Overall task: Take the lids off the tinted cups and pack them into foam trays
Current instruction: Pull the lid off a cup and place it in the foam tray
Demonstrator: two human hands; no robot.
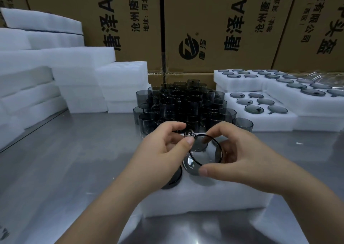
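Observation:
My right hand (240, 156) grips a tinted cup (202, 156) tilted on its side, its open rim facing me, just above a white foam tray (204, 197) on the steel table. My left hand (163, 150) pinches a small clear piece (189, 133) at the cup's upper left rim with thumb and forefinger. A dark round piece (175, 178) lies on the tray partly under my left wrist. Behind the tray stands a stacked pile of tinted cups (184, 104).
Foam trays filled with lids (260, 104) lie at the right back. Stacks of blank foam trays (83, 87) fill the left side. Printed cardboard boxes (214, 29) wall off the back. Bare steel table (65, 169) stretches at the left front.

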